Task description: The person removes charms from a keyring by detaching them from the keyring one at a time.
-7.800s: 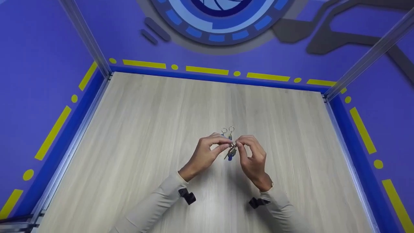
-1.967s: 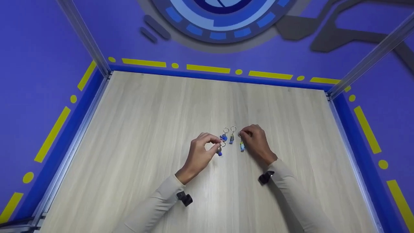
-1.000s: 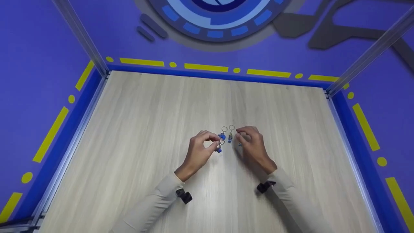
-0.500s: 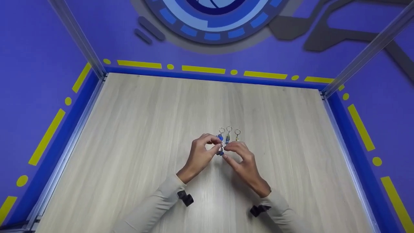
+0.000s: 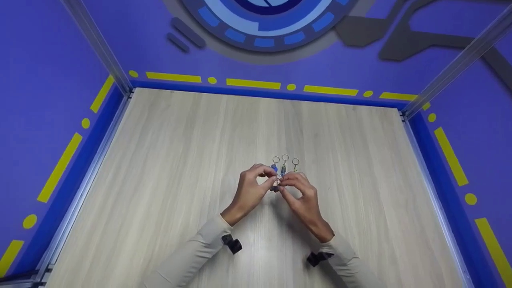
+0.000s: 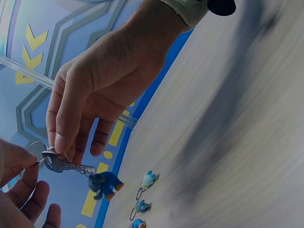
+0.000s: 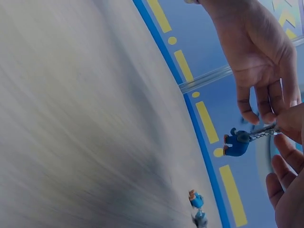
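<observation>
My left hand [image 5: 250, 190] pinches a metal split ring [image 6: 33, 143] above the table. On its right, my right hand [image 5: 305, 197] pinches a silver key [image 6: 53, 162] by the ring, thumb and fingertips close to the left ones. A short chain runs from there to a blue elephant charm [image 6: 105, 184], which hangs free. Just beyond the hands, three keychains lie in a row, rings facing away: a left one [image 5: 274, 168], a middle one [image 5: 283, 170] and a right one [image 5: 295, 162]. The right hand partly covers the right one.
The pale wood tabletop [image 5: 192, 152] is bounded by a blue back wall [image 5: 256, 68] and side walls with yellow markings. Metal frame posts [image 5: 100, 44] stand at the corners. A small black camera sits on each wrist [image 5: 232, 244].
My right hand set a keychain down at the right of the row, then came left to the item in my left hand. Earlier, only two keychains showed beyond the hands.
</observation>
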`<state>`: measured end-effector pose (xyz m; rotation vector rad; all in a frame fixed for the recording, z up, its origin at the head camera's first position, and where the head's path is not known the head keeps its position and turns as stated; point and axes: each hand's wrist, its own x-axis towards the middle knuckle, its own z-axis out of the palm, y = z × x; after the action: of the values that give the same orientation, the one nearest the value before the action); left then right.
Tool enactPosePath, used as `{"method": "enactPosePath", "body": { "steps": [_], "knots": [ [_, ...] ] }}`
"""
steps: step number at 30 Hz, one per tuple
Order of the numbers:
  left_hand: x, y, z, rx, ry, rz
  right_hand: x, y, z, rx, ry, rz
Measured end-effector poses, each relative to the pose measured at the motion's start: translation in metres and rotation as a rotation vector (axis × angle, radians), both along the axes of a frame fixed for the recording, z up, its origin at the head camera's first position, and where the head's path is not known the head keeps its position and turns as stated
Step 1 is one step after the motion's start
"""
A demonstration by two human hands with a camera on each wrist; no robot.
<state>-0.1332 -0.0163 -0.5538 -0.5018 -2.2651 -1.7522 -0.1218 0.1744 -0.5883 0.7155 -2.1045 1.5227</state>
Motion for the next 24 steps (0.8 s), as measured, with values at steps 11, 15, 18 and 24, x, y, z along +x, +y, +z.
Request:
{"method": "enactPosePath", "body": {
  "steps": [11,15,18,24],
  "knots": [
    [0.0001,0.0006,0.0023,-0.014,0.012,0.006,0.0029,0.0068,0.0050,-0.132,-0.241,-0.006],
    [0.0009,0.0014,0.0026,-0.027,0.005,-0.007,0.0031,0.0083,0.0044,-0.146,-0.282,0.000],
    [0.0016,0.0018,0.0029,-0.028,0.008,-0.021,0.0032,0.0084,0.0047,-0.160,-0.287,0.005],
    [0.0008,0.0019,0.0033,-0.035,0.017,-0.045,0.0026,0.0089,0.0060,-0.157,-0.291,0.000]
  ]
}}
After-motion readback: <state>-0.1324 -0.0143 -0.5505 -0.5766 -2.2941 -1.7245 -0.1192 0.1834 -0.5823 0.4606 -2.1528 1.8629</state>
